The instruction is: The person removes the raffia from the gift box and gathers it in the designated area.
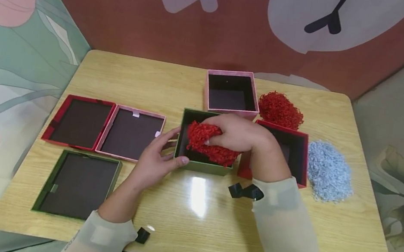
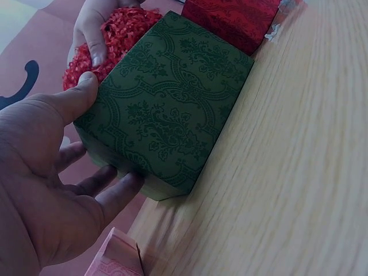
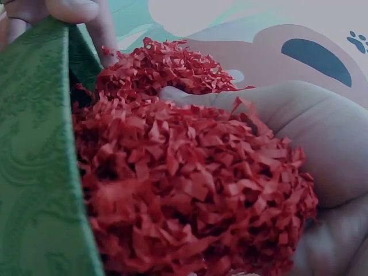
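Observation:
My right hand (image 1: 234,133) grips a large clump of red shredded paper (image 1: 207,142) at the mouth of a green patterned box (image 2: 167,98). The clump bulges over the near rim, and the thumb presses into it in the right wrist view. With my left hand (image 1: 159,159) I hold the green box at its near left corner, thumb on the top edge and fingers against the left side. The box stands upright and its inside is dark. The right hand's fingertips are mostly hidden by the paper.
Right of the green box stands a red box (image 1: 301,158), with a pink box (image 1: 232,93) behind. Another red paper pile (image 1: 280,109) and a pale blue one (image 1: 330,171) lie at right. Left lie red (image 1: 78,123), pink (image 1: 132,133) and green (image 1: 77,185) lids, insides up.

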Tool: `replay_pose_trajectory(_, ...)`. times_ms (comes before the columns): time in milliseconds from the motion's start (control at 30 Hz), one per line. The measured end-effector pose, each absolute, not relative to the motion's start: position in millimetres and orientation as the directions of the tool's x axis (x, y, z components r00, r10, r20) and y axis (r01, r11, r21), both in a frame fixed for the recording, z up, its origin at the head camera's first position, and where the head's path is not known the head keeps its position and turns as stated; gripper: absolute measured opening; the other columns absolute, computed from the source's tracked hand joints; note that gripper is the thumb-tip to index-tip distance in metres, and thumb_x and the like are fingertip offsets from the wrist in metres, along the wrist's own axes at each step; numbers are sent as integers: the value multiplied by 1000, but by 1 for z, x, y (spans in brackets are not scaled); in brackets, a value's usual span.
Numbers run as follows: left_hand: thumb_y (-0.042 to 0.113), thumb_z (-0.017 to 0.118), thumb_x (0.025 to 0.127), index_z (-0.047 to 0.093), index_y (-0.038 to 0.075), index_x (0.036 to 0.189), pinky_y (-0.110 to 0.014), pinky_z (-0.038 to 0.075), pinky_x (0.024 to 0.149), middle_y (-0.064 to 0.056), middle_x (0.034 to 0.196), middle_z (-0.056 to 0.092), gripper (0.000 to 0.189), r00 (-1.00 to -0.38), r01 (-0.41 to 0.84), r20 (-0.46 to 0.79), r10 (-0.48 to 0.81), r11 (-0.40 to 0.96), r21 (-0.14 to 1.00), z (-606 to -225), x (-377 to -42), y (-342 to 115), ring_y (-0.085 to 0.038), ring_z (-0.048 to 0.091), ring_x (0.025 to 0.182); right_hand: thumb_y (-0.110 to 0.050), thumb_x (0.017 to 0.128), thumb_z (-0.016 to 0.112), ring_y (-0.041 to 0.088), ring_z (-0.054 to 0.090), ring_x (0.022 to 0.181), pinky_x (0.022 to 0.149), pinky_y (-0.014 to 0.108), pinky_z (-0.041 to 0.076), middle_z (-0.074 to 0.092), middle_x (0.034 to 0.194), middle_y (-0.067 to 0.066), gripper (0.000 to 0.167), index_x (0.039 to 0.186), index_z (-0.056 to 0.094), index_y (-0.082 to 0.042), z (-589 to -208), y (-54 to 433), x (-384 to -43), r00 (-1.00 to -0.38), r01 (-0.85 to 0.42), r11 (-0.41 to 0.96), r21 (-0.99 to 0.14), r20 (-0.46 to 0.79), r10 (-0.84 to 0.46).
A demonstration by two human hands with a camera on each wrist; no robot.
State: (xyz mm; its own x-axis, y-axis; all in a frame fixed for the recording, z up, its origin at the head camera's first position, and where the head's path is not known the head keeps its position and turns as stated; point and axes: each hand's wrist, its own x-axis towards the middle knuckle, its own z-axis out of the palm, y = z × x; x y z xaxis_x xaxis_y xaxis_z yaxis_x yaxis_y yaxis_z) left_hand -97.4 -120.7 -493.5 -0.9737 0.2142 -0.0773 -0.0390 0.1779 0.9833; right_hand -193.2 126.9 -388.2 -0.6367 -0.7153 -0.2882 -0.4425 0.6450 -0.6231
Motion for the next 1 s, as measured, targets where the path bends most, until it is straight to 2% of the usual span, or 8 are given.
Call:
replay_pose_trajectory(200, 21, 88, 85, 46, 29, 157, -45, 51, 107, -6, 155, 43, 84, -974, -32, -70, 215, 179, 983, -495, -98, -119, -30, 52, 136, -20, 96, 74, 14, 64, 101, 97, 39, 53, 71, 111, -8, 34, 129, 71, -22, -381, 138, -190, -636, -437, 605, -665, -247, -731)
replay_pose_trajectory(333, 21, 88, 85, 45, 29, 157, -44, 52, 106, -7, 155, 43, 85, -975, -34, -71, 212, 175, 984, -495, -98, -119, -30, 52, 136, -23, 95, 76, 12, 64, 101, 96, 37, 54, 70, 112, -10, 34, 129, 71, -23, -377, 147, -186, -660, -427, 613, -665, -233, -714)
replay_pose_trajectory(500, 19, 89, 85, 46, 30, 157, -45, 51, 106, -8, 155, 43, 85, -976, -45, -81, 200, 177, 983, -494, -97, -119, -31, 52, 136, -24, 95, 77, 10, 64, 105, 97, 36, 54, 69, 118, -10, 40, 133, 69, -22, -372, 156, -178, -679, -432, 628, -647, -224, -699)
replay_pose_trajectory(667, 19, 89, 85, 47, 30, 156, -45, 51, 106, -7, 154, 44, 84, -976, -41, -78, 204, 178, 983, -495, -98, -119, -29, 52, 135, -22, 96, 76, 12, 65, 100, 93, 39, 56, 69, 123, -6, 47, 141, 65, -18, -370, 165, -167, -698, -399, 653, -644, -249, -672)
replay_pose_trajectory(1000, 19, 89, 85, 47, 30, 156, -45, 52, 106, -6, 152, 46, 83, -977, -31, -66, 204, 170, 985, -496, -97, -120, -28, 53, 134, -19, 93, 77, 14, 66, 95, 86, 38, 58, 70, 115, -7, 51, 143, 63, -20, -376, 187, -149, -729, -361, 653, -666, -235, -643)
